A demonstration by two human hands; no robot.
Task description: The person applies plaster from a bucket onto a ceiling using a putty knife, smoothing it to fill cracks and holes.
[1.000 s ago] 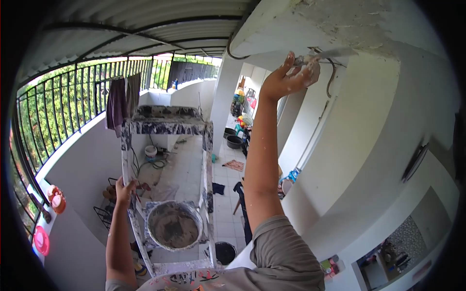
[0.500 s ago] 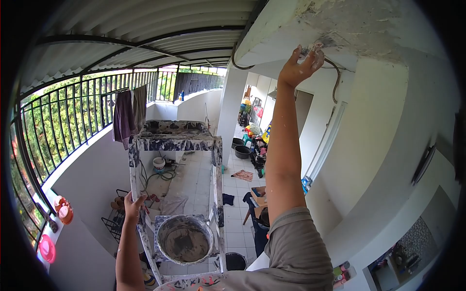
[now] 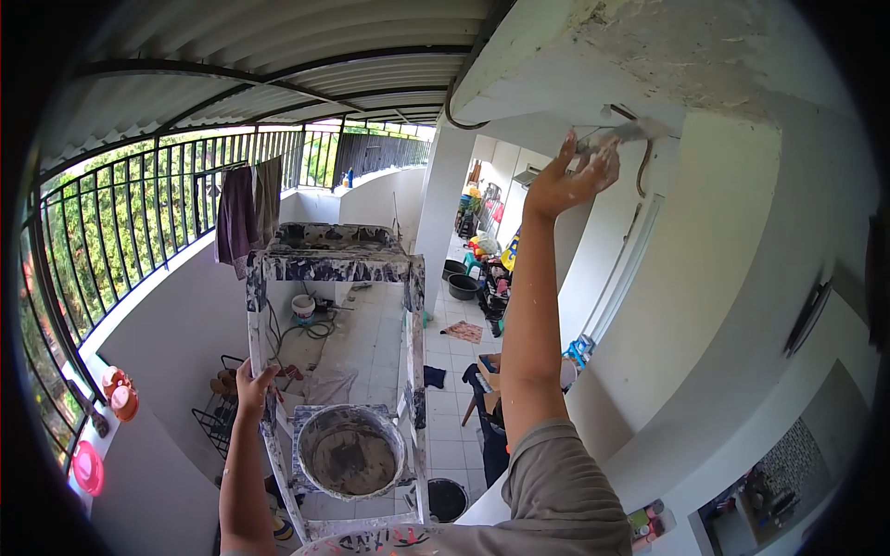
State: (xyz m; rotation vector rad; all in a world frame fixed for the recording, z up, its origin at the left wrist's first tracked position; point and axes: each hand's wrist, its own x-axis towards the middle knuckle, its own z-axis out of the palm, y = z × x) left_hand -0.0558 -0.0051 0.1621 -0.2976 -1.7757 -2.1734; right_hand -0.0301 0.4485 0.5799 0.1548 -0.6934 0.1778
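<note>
My left hand point(image 3: 253, 389) is wrapped round the left rail of a paint-smeared stepladder point(image 3: 415, 324). Raised high at the upper right, my right hand point(image 3: 577, 178) is smeared with white and grips a putty knife point(image 3: 638, 132). Its flat blade is blurred, and the fingers hide most of the handle. The blade is below the rough, patchy underside of a beam point(image 3: 667, 56), apart from it as far as I can see. On a ladder step between my arms stands a bucket point(image 3: 306, 463) with greyish plaster point(image 3: 352, 457) inside.
The ladder's stained top platform point(image 3: 334, 269) stands ahead. A barred railing point(image 3: 120, 222) with hanging cloths point(image 3: 236, 218) runs along the left. Black tubs point(image 3: 464, 285) and a hose point(image 3: 320, 331) lie on the tiled floor. A cable point(image 3: 642, 171) hangs beside the wall.
My right hand has come down and away from the beam's underside with the putty knife, its wrist bent back. My left hand keeps its grip on the ladder.
</note>
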